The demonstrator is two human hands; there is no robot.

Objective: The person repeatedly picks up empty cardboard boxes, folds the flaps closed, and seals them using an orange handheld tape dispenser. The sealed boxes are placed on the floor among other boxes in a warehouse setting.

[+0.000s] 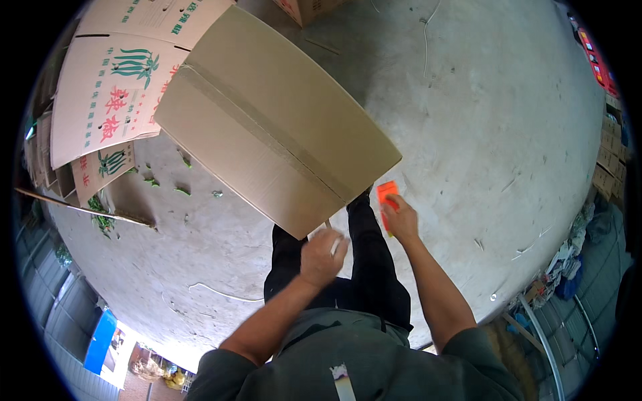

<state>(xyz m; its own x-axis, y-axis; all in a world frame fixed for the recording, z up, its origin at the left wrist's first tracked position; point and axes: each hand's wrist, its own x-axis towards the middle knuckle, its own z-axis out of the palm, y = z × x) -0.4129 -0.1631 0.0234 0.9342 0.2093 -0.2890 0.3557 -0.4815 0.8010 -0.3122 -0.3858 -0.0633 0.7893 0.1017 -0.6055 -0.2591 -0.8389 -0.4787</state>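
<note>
A large brown cardboard box (pixel 281 110) stands before me, a taped seam running along its closed face. Near its closest corner is my left hand (pixel 323 254), fingers curled and slightly blurred; whether it holds something pale cannot be made out. My right hand (pixel 401 218) grips a flat orange tool (pixel 387 195), perhaps a tape dispenser or cutter, to the right of the box and apart from it. My dark trouser legs show below the box.
Printed cardboard boxes (pixel 110 100) stand at the left, with green chili peppers (pixel 100 218) on the concrete floor beneath. A thin strip (pixel 100 210) juts out there. Another carton (pixel 306 10) stands at the top. Stacked boxes (pixel 609 155) line the far right.
</note>
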